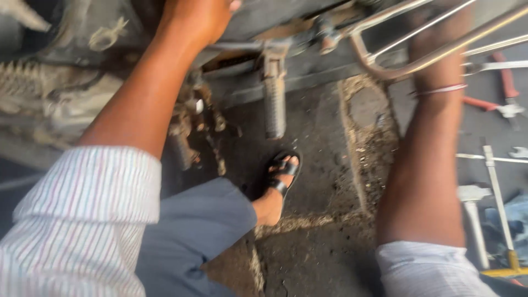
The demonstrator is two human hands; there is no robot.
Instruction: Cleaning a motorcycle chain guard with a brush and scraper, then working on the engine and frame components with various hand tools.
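My left hand (195, 19) reaches up to the dark underside of a motorcycle (308, 66) at the top edge; its fingers are cut off by the frame, so what it grips is hidden. My right hand (440, 33), with a thin bangle at the wrist, lies behind the chrome guard rails (385, 69) at the top right, blurred, and its fingers do not show. A ribbed metal footpeg (274, 102) hangs between my arms. Engine fins (22, 82) show at the left.
My foot in a black sandal (281, 179) rests on the dirty, oily ground (324, 236). To the right lie red-handled pliers (503, 93), a hammer (473, 214), a long metal tool (498, 192) and a spanner (517, 152).
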